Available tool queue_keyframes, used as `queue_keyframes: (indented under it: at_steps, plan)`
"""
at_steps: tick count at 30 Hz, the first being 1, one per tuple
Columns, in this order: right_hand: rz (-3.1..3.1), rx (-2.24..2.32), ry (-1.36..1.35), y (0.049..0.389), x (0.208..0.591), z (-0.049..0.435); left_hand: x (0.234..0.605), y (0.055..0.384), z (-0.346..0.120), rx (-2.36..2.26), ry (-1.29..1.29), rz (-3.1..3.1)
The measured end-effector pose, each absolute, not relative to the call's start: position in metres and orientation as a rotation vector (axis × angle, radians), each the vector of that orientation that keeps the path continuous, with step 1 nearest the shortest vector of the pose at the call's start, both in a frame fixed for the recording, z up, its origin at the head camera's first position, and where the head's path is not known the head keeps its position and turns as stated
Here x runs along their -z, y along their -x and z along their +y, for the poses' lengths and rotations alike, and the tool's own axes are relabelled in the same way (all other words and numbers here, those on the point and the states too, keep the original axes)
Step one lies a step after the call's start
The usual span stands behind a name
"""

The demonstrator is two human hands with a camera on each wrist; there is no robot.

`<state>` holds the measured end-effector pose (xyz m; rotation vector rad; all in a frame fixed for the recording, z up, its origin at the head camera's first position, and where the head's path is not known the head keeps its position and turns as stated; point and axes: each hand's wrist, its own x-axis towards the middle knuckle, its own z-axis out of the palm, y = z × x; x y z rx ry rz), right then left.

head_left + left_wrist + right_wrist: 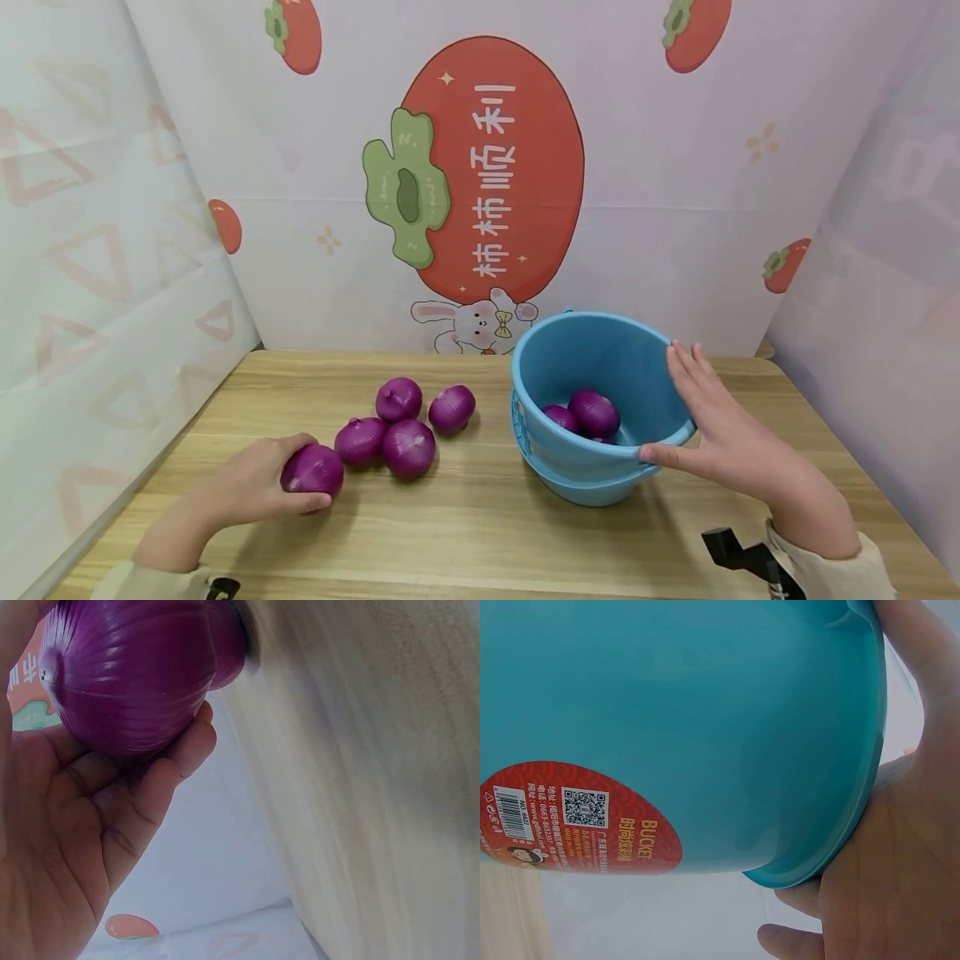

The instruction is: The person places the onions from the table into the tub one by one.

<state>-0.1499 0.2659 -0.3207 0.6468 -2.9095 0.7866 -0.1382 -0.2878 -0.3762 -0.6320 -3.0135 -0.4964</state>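
Note:
My left hand (251, 482) grips a purple onion (312, 473) at the left of the table, thumb in front and fingers behind. The left wrist view shows the same onion (135, 675) large against the fingers, close above the wooden surface. On the right stands a light blue bucket (592, 490) with purple onions (594, 412) inside, some partly hidden by its wall. My right hand (738, 446) lies against the bucket's right rim, fingers stretched out and thumb at the front. From the right wrist, the bucket's side (667, 735) and rim are seen against the palm (892, 862).
Several more onions (408, 448) lie grouped on the wooden table (465, 533), between the left hand and the bucket. The bucket's handle hangs at its left side. A printed cloth (637, 208) stands behind the table, with cloth walls left and right.

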Motion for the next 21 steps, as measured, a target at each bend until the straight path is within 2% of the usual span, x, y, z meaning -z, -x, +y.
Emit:
queue_keyframes:
  at_steps: [21]
  plan:
    - [-2.897,-0.792,-0.655,0.15,0.321,0.266,0.355,0.142,-0.29,0.504,0.667,-2.989]
